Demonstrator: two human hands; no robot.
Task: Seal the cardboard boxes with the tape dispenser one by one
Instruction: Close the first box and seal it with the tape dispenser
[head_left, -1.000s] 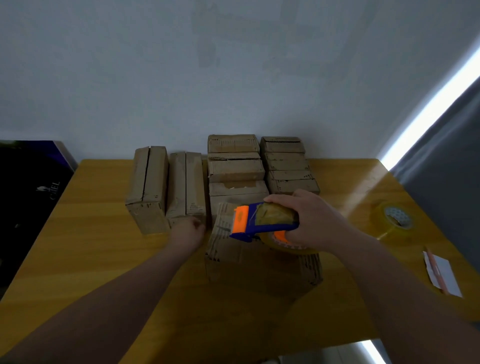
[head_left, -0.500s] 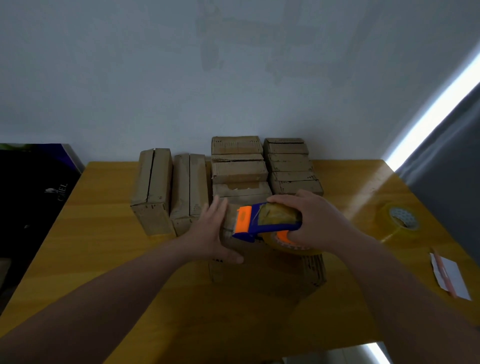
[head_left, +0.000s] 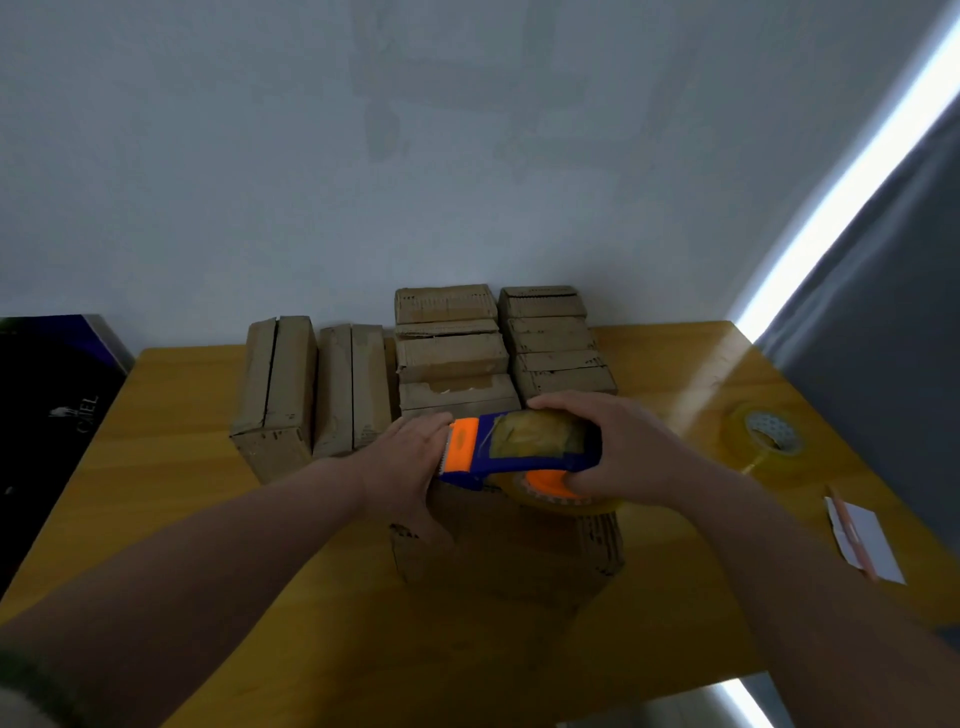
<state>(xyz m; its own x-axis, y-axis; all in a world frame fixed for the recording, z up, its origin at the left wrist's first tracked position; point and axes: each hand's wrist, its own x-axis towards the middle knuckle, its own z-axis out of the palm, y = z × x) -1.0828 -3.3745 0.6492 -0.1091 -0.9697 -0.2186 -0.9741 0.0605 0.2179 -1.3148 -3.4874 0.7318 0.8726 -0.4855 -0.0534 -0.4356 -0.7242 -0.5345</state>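
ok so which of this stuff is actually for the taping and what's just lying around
For the job: tape dispenser in the right hand; box in front under the left hand; other cardboard boxes behind it.
Lying about: spare tape roll, white paper slip, dark object at left.

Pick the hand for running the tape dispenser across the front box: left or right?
Right. The right hand grips the tape dispenser over the front cardboard box; the left hand rests on the box's left end, likely better for steadying it.
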